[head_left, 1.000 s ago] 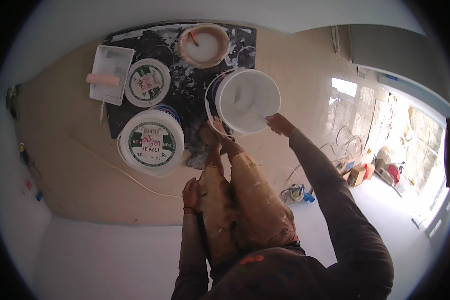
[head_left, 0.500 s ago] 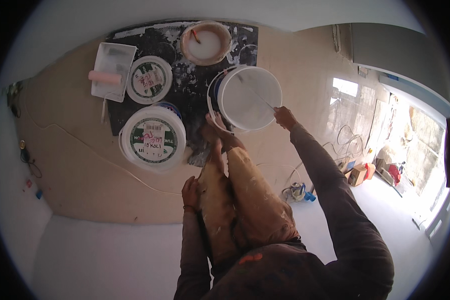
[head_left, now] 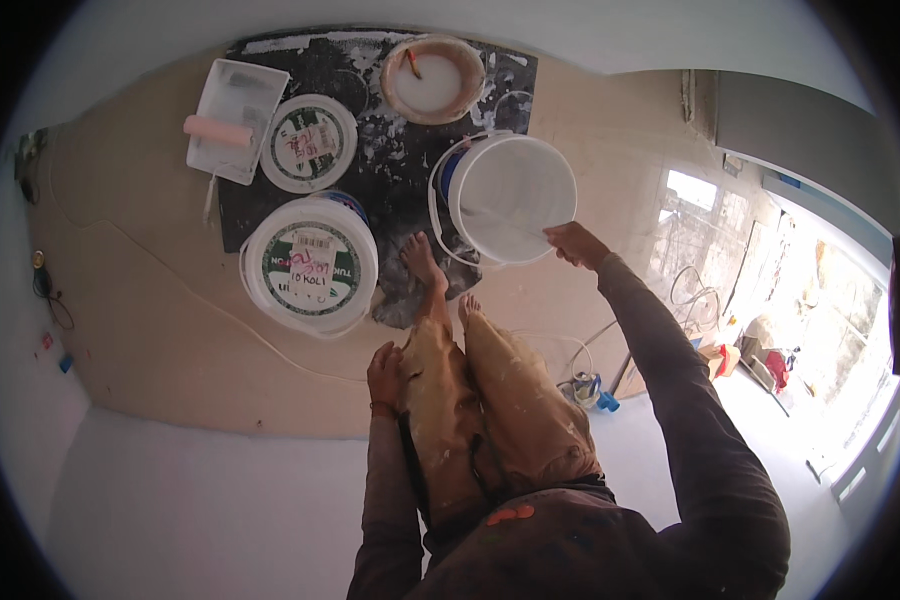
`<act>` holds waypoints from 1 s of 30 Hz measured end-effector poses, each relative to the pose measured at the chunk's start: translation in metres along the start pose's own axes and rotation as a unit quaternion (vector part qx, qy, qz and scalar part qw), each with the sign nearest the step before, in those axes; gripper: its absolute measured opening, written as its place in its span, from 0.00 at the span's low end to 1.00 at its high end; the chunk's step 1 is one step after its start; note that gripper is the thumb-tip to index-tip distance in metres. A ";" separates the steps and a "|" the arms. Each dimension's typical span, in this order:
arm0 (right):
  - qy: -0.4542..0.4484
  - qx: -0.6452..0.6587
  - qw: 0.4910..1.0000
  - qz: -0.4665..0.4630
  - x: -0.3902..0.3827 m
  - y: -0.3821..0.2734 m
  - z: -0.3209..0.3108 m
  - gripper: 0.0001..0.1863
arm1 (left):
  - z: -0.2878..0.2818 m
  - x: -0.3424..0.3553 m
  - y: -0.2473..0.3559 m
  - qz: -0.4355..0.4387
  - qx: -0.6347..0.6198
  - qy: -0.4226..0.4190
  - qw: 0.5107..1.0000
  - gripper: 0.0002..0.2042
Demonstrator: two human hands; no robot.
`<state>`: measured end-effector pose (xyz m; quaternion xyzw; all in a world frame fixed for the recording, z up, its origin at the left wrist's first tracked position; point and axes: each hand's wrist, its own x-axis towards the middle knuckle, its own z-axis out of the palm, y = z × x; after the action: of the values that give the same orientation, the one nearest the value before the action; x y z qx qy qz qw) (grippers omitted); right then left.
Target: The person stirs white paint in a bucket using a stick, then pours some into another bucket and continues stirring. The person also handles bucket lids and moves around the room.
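An open white bucket (head_left: 518, 190) stands on the dark sheet in front of me, with pale contents or residue inside. At its near right rim, my right hand (head_left: 576, 245) is closed around the end of a thin, pale stick (head_left: 518, 226), which reaches into the bucket; its far end is blurred. My left hand (head_left: 384, 374) lies on my left leg near the knee, fingers extended and holding nothing. A large lidded bucket (head_left: 342, 270) and a smaller lidded tub (head_left: 308, 143) stand to the left.
The black sheet (head_left: 395, 195) is splashed with white. At its back is a crusted basin (head_left: 394, 85) of white liquid. A paint tray (head_left: 260, 85) carries a pink roller (head_left: 218, 131) at the far left. A cable (head_left: 240, 322) crosses the floor; a blue-ended tool (head_left: 607, 401) lies right.
The stick has swung toward the near side of the bucket, with my right hand turning at the rim. My right foot has drawn back from the bucket. My left hand stays on my leg.
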<state>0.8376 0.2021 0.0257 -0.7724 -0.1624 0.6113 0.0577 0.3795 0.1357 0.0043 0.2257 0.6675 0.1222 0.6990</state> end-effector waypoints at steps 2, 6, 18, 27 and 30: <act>0.029 0.033 0.999 -0.006 0.001 0.004 0.001 0.10 | 0.005 0.000 -0.001 -0.019 -0.008 -0.005 1.000 0.21; -0.002 -0.021 1.000 -0.008 0.007 0.020 -0.001 0.14 | 0.010 0.002 -0.002 -0.027 0.030 -0.004 0.999 0.20; 0.025 -0.159 0.981 -0.112 0.027 0.025 0.018 0.14 | -0.008 -0.003 -0.008 -0.021 -0.001 0.026 0.999 0.20; 0.052 -0.637 0.731 -0.240 0.049 0.067 -0.009 0.12 | 0.009 -0.026 -0.046 0.000 -0.006 0.047 0.999 0.17; 0.021 -0.117 0.989 -0.090 0.042 0.064 -0.002 0.17 | 0.007 -0.026 -0.059 0.035 0.067 0.090 0.993 0.17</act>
<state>0.8592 0.1556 -0.0309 -0.7685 -0.3006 0.5643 0.0244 0.3765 0.0714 -0.0006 0.2836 0.7258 0.1210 0.6149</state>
